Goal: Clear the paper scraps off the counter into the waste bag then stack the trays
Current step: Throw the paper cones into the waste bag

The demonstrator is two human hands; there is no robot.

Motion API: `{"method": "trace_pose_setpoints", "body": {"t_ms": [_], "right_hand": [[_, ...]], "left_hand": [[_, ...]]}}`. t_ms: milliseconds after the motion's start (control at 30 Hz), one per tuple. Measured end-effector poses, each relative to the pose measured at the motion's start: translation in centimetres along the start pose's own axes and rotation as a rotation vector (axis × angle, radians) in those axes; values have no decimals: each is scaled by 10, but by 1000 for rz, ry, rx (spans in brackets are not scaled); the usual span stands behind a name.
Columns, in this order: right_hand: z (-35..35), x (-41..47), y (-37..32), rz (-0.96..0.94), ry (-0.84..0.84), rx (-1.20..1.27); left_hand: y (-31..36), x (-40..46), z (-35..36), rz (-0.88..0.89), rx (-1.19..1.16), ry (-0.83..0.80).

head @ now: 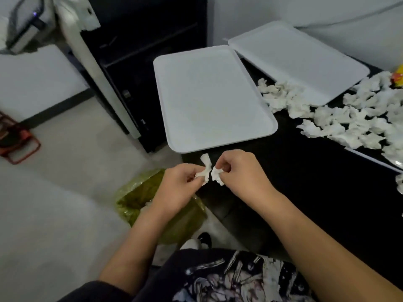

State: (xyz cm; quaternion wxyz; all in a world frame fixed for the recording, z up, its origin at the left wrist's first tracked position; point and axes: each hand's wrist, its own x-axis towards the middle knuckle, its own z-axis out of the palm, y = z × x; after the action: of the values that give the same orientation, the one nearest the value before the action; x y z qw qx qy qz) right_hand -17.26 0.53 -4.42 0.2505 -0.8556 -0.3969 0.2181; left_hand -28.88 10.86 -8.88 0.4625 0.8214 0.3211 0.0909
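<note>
My left hand (178, 184) pinches a crumpled white paper scrap (205, 165), and my right hand (237, 171) pinches a second scrap (216, 174) right beside it. Both hands hover at the near left corner of the black counter (305, 182), just above a green waste bag (141, 192) on the floor. A white tray (211, 97) lies on the counter beyond my hands, overhanging the left edge. Another white tray (294, 59) lies behind it to the right. Several paper scraps (340, 118) are heaped on the counter at the right.
A dark open cabinet (141, 62) stands left of the counter. A red object (15, 142) lies on the pale floor at the far left. A yellow-red item (398, 76) shows at the right edge. A third tray edge (370, 159) shows under the scraps.
</note>
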Motion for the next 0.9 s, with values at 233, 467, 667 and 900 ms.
{"method": "trace_pose_setpoints", "body": {"t_ms": [233, 467, 667, 900], "right_hand": [[78, 51, -58, -133, -233, -76], [161, 91, -86, -155, -398, -125], [234, 126, -74, -6, -441, -125], [294, 164, -51, 94, -349, -145]], "left_hand": [[-91, 0, -52, -179, 12, 173], [-182, -16, -86, -499, -51, 321], [-254, -27, -86, -748, -89, 396], [-307, -13, -68, -832, -162, 452]]}}
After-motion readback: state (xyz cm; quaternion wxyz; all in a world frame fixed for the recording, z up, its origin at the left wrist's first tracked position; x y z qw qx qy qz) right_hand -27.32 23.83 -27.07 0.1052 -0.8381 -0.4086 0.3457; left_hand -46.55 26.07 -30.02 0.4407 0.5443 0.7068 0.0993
